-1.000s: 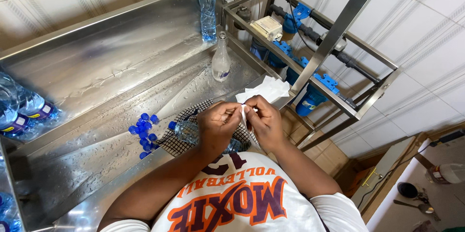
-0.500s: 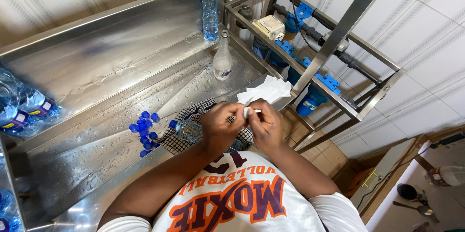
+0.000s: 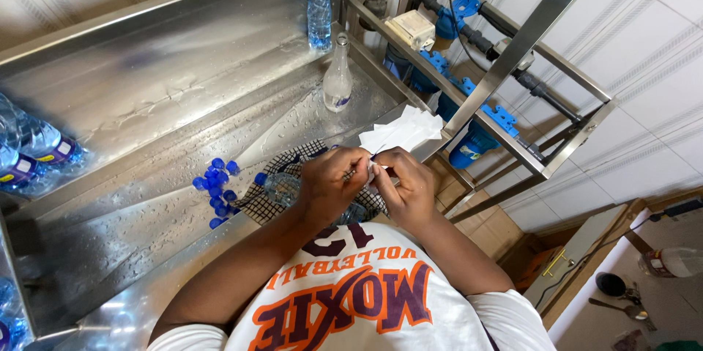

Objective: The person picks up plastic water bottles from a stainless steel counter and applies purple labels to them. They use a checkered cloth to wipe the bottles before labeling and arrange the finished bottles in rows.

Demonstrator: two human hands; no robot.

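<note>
Left hand (image 3: pixel 329 186) and right hand (image 3: pixel 406 186) meet fingertip to fingertip; both grips pinch a small white label (image 3: pixel 371 170) between them. Directly below the hands: a clear bottle (image 3: pixel 282 188) lying on a checked cloth (image 3: pixel 267 201). Just beyond the grips: a stack of white labels (image 3: pixel 403 131). Left of the left hand: loose blue caps (image 3: pixel 216 182) on the wet steel tabletop (image 3: pixel 146 116). Farther out: an uncapped bottle (image 3: pixel 337 80) standing upright, and behind it a capped bottle (image 3: pixel 318 3).

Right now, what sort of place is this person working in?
Probably a small water-bottling workshop: a wet stainless-steel bench with a filled plastic bottle, loose blue caps and blue pipe fittings on a metal frame. Both hands pinch a small white piece.
</note>
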